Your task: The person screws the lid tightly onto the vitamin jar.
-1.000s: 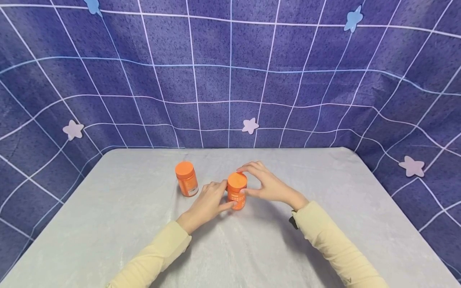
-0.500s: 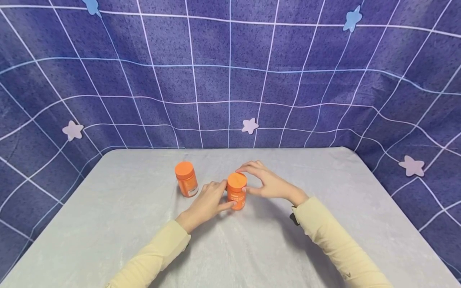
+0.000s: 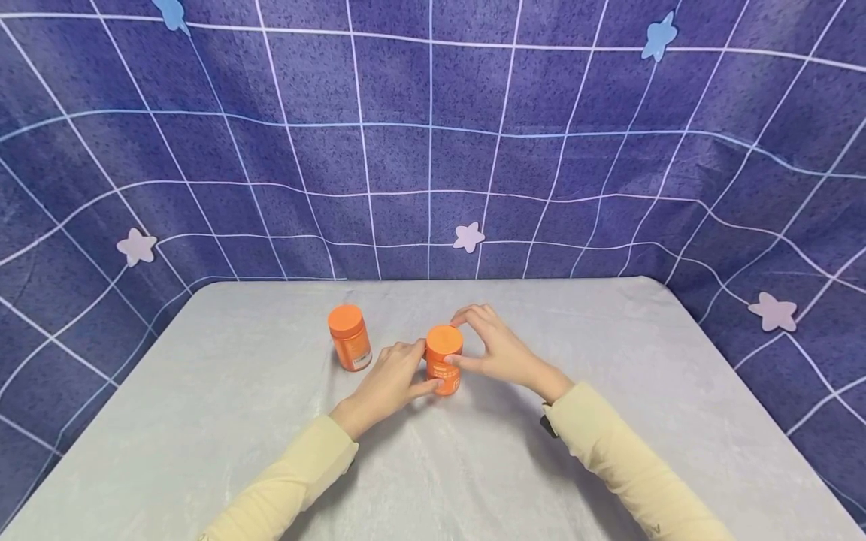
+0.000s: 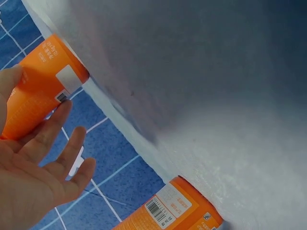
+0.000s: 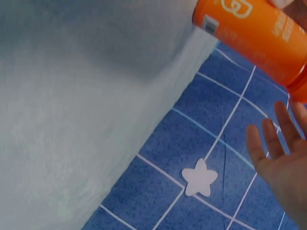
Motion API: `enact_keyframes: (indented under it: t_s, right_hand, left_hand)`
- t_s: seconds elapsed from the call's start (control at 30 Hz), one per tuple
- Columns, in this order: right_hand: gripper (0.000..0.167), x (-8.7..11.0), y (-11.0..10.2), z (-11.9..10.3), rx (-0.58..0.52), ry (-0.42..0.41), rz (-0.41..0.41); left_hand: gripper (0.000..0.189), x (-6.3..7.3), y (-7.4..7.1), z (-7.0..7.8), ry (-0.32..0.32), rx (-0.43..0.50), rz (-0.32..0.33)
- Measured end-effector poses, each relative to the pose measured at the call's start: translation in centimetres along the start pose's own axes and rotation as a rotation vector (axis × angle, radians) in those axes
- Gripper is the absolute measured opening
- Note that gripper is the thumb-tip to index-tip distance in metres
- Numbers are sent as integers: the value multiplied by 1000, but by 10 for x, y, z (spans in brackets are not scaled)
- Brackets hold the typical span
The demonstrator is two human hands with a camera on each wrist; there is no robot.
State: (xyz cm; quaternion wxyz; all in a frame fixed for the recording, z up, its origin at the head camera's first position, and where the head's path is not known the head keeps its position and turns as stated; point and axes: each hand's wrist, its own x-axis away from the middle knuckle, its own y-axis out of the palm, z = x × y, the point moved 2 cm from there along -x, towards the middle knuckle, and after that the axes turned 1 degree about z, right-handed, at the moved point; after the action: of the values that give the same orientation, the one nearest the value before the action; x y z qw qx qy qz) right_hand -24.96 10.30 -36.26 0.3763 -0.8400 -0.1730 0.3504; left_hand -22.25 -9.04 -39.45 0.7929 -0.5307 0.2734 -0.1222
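An orange jar (image 3: 443, 370) with white print stands upright on the table, its orange lid (image 3: 444, 340) on top. My left hand (image 3: 387, 382) holds the jar's body from the left, thumb in front and fingers reaching behind. From the right, my right hand (image 3: 504, 352) grips the lid, thumb at its front and index finger at its back. The left wrist view shows the same jar (image 4: 41, 86) between thumb and index finger, the other fingers spread off it. In the right wrist view the lid (image 5: 300, 88) is partly cut off by the frame edge.
A second orange jar (image 3: 352, 342), lid on, stands to the left of my left hand. Both stand on a table with a pale grey cloth (image 3: 433, 466). Behind it hangs a blue curtain (image 3: 433, 150) with a line grid and stars.
My right thumb has shifted left across the lid's front, and the right hand has turned slightly. The left hand and both jars stay in place.
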Motion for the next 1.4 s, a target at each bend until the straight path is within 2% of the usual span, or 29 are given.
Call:
enact_keyframes:
  t_s: [0.23, 0.47, 0.6, 1.07, 1.4]
  right_hand:
    - [46, 2, 4, -1, 35, 18, 74]
    - [48, 1, 4, 0, 27, 21, 71]
    - [50, -1, 3, 4, 8, 5, 35]
    - [52, -9, -7, 15, -156, -71, -173]
    - [49, -16, -9, 15, -182, -87, -216]
  left_hand:
    - [54, -1, 0, 0, -1, -1, 3]
    - [51, -3, 0, 1, 0, 4, 11]
    - [54, -3, 0, 0, -8, 4, 6]
    - [55, -5, 0, -2, -21, 25, -2]
    - [56, -7, 0, -5, -12, 30, -10]
